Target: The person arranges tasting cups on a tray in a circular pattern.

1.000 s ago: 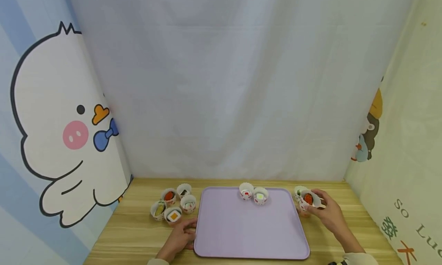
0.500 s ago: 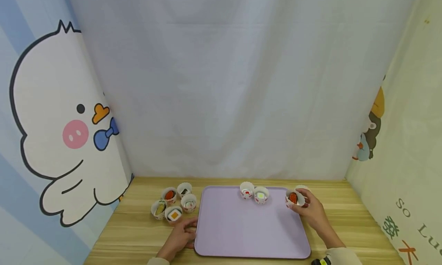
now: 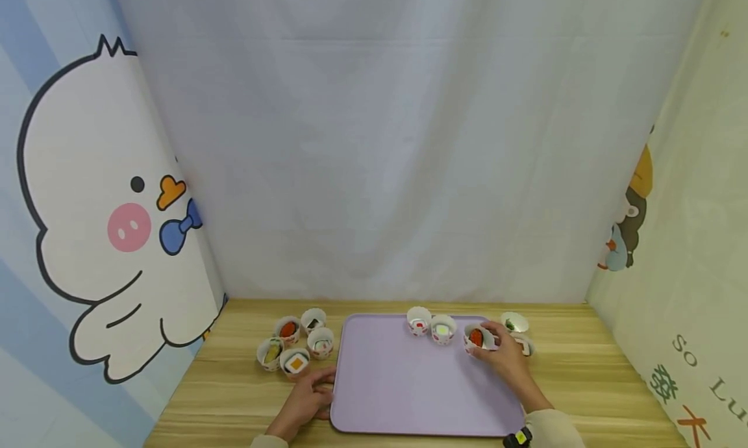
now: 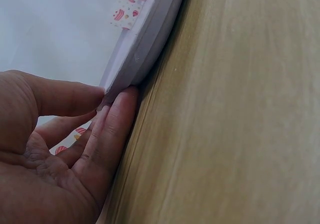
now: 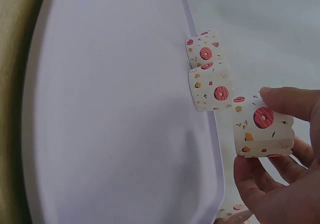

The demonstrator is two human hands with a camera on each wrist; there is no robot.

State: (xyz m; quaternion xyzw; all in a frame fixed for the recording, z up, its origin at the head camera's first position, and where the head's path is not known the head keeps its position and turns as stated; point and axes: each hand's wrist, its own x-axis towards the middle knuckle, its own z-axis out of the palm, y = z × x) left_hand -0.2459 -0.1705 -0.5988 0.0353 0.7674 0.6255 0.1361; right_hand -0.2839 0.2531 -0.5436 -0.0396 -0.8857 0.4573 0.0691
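Note:
My right hand [image 3: 506, 356] holds a paper baking cup [image 5: 262, 126] with a donut print, thumb on one side and fingers on the other. Something orange-red and dark, like roe sushi [image 3: 476, 337], sits in it. The cup is above the right back part of a lilac tray [image 3: 421, 396]. Two more printed cups stand at the tray's back edge: one with a red-centred piece [image 3: 418, 322], the other with a yellow-green-centred piece [image 3: 443, 330]. My left hand [image 3: 305, 399] pinches the tray's left edge, thumb at the rim and fingers below, as the left wrist view shows.
Left of the tray, several filled paper cups [image 3: 294, 363] cluster on the wooden table [image 3: 222, 402]. Beyond the tray's right edge stand a cup with green in it [image 3: 515, 322] and another cup [image 3: 526, 345] partly behind my right hand. A pale curtain [image 3: 374, 175] closes the back.
My right hand has carried the cup leftward from the right-hand group to over the tray. The cups it covered now show. The left hand stays at the tray's edge.

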